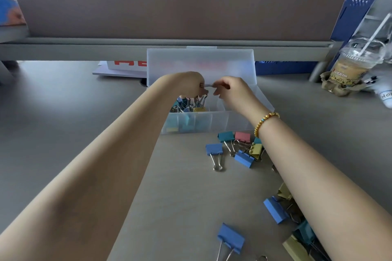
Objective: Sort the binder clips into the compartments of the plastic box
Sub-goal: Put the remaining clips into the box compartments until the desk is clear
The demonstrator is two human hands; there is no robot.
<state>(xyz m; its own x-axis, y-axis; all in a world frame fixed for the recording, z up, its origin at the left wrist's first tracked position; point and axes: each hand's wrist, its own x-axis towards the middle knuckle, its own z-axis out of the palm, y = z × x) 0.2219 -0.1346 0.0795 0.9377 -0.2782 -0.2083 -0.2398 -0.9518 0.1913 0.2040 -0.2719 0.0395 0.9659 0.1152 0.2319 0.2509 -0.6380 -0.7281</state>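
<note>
Both hands meet over the plastic box (212,122): left hand (188,85) and right hand (230,91) each pinching an end of one silver clip handle (209,85). Near right, loose binder clips (237,147) litter the tabletop (63,112). More clips fill the box's left compartments. Far right, an iced drink cup (350,68) reads "LUCKIN".

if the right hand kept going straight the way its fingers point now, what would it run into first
Most likely the left hand. The right hand's fingers point leftward over the plastic box, and both hands pinch the same small metal piece between them. Depth is hard to judge from this single view.
</note>
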